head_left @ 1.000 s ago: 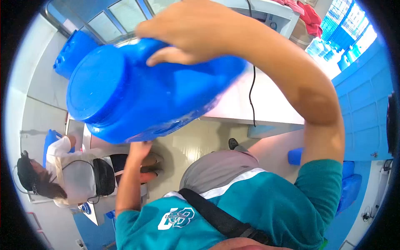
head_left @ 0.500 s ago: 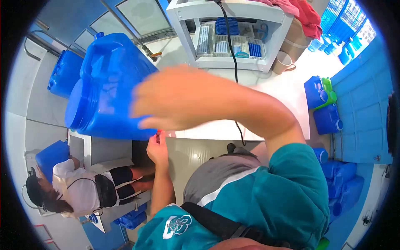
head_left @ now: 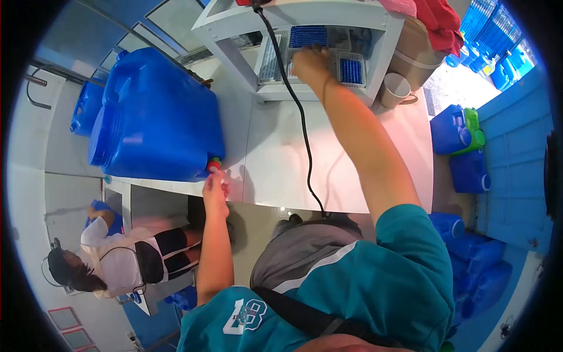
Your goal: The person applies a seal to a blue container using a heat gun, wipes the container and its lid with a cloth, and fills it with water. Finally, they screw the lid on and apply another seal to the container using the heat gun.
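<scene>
A large blue water jug [head_left: 158, 117] lies on its side on the white counter, its wide round cap facing left. At its lower right corner sits a red tap [head_left: 214, 165]. My left hand [head_left: 216, 189] is closed at this tap, fingers pinched against it from below. My right hand [head_left: 311, 63] reaches into the white shelf unit, over a small white basket [head_left: 352, 69] area with blue items. Its fingers are curled downward, and what they hold, if anything, is hidden.
A black cable [head_left: 305, 135] hangs across the counter [head_left: 270, 170]. A beige mug [head_left: 396, 89] stands right of the shelf unit [head_left: 316, 14]. Blue jugs [head_left: 451, 129] stand at the right. A person in a white shirt [head_left: 120, 258] works at the left with another blue jug [head_left: 108, 217].
My right hand has moved from in front of the large jug up and right into the shelf baskets. My left hand stays by the red tap. The co-worker's jug has shifted.
</scene>
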Available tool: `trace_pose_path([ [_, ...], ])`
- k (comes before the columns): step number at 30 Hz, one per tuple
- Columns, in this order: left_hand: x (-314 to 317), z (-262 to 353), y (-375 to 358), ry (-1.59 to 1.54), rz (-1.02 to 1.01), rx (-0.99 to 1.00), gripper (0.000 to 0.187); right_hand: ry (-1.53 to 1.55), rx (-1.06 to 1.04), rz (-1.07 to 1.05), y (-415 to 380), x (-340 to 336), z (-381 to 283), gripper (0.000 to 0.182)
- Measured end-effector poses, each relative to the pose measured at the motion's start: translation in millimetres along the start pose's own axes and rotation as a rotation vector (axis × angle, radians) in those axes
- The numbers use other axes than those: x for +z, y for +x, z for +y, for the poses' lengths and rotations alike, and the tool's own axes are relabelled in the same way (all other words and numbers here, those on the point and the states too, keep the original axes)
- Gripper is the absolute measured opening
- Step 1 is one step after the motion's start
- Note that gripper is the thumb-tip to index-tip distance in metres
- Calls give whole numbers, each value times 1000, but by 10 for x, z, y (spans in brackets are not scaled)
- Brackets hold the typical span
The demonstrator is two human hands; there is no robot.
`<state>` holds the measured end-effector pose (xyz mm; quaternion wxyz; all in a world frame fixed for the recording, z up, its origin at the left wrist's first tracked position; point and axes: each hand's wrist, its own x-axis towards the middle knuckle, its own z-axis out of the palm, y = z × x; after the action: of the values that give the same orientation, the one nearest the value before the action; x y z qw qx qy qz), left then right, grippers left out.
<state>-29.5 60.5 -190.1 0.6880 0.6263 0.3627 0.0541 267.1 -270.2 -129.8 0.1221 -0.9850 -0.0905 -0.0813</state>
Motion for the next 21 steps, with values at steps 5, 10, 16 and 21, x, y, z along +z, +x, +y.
trace_pose_path([
  [5,222,14,-605,111,-147,53,51,-6,41,-50,-1,-146,-41,29],
  [10,242,436,-796,157,-567,217,50,372,21,457,-659,-564,86,30],
  [16,567,1008,-978,61,-878,346,50,1430,109,311,-2224,-1262,-389,31],
  [21,1023,1126,-1209,-172,-994,235,42,1471,-93,27,-2558,-956,-885,33],
])
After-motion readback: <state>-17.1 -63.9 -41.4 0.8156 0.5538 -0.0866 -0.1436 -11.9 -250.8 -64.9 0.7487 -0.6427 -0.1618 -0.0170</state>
